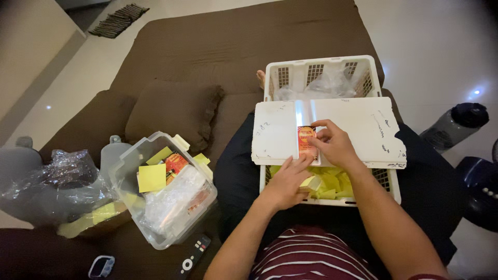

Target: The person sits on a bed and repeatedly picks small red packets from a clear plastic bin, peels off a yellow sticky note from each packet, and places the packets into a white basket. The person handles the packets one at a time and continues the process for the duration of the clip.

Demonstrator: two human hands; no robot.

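Nearest the camera, a striped shirt (311,259) is showing at the bottom edge, and both forearms are reaching forward over a white basket (332,78) resting on the person's lap. The left hand (288,181) is lying at the near edge of a white board (353,124) that is sitting flat across the basket, its fingers stretched out and close together, the fingertips touching the lower end of a small red packet (306,139). The right hand (334,142) is resting on the board just right of the packet, pinching the packet's right edge between thumb and curled fingers. The packet is lying on the board, near its middle. Below the board, inside the basket, yellow paper slips (332,184) are showing. Left of the basket, on the brown sofa (207,46), a clear plastic box (166,192) is holding a yellow note, a red packet and plastic bags, with a remote control (193,256) in front of it. Beyond the board, clear plastic wrap (327,85) is filling the basket's far end. Right of the basket, a dark bottle (456,124) is lying on the floor.
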